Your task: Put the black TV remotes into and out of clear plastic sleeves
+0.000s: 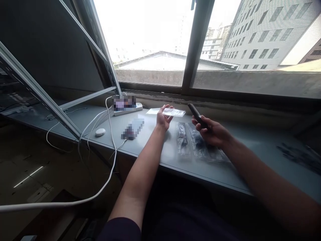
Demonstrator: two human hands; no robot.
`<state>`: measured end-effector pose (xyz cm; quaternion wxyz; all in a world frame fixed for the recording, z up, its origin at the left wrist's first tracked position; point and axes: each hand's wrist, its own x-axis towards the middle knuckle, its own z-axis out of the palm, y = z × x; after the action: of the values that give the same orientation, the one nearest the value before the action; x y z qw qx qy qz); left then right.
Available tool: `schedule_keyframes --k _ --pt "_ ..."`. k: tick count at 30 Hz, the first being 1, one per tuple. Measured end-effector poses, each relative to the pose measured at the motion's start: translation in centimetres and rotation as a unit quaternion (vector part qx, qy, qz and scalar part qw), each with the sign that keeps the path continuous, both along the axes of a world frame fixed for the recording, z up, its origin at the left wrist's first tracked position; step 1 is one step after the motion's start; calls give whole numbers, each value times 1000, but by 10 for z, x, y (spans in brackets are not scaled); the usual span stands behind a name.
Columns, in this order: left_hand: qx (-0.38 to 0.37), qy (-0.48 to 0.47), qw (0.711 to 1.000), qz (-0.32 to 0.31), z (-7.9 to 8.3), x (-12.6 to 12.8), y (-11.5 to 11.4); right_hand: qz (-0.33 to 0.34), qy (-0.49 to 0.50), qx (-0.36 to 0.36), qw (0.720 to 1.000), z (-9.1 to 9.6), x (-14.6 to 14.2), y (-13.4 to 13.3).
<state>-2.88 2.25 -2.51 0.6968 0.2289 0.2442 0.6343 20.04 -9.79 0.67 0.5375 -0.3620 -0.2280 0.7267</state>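
My left hand is over the bench near the window, fingers curled around a flat clear plastic bag that spreads out to both sides of it. My right hand grips a long, slim black object, shaped like a remote control, which tilts up toward the left. Its exact kind does not show. Below and beside my right hand lie clear plastic bags with dark contents, one narrow bag and a wider bag partly hidden by my hand and forearm.
On the grey bench are a white power strip, a blurred-out device with a cable, and a round white case. A white cable hangs past the front edge. A metal frame stands left; dark items lie right.
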Motion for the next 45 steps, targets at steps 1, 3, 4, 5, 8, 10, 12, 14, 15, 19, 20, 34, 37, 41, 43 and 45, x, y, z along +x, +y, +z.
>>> schedule_keyframes --k 1,3,4,5,8,10,12,14,15,19,20,34,37,41,43,45 --pt "-1 0 1000 1 0 0 0 -7 1 1 1000 1 -2 -1" --pt "-1 0 1000 2 -1 -1 1 -7 19 8 1000 2 -4 -3" --pt "0 -1 1000 2 -1 -2 2 -1 28 16 999 3 -4 -4" --pt "2 -3 1000 2 -1 -2 2 9 35 25 999 3 -4 -4" --pt "-1 -15 1000 3 -1 -4 3 39 47 47 997 1 -3 -4" --pt "-4 -23 1000 4 -1 -6 4 50 60 42 996 0 -2 -3" --pt "-9 -34 999 6 -1 -7 5 52 66 26 996 -1 -2 -3" --pt "-17 -43 999 6 -1 -8 6 49 59 10 997 -1 -2 -2" --pt "-19 -45 999 5 -1 -8 6 49 55 4 997 -1 -2 -2" --pt "-14 -37 999 8 -2 -8 6 66 47 2 997 -1 -1 -2" --pt "-14 -36 999 11 -2 -9 6 70 45 9 997 -1 0 -2" --pt "-14 -44 999 25 -1 -12 4 37 57 -38 997 3 -4 -1" --pt "-14 -42 999 23 -1 -11 4 43 48 -27 998 1 -2 0" --pt "-14 -25 999 14 -1 -9 1 83 39 2 996 -2 0 1" --pt "-16 -22 1000 8 -1 -10 -1 96 38 11 995 -1 0 -1" --pt "-14 -26 1000 10 -1 -11 -2 94 59 2 994 1 -1 -2"
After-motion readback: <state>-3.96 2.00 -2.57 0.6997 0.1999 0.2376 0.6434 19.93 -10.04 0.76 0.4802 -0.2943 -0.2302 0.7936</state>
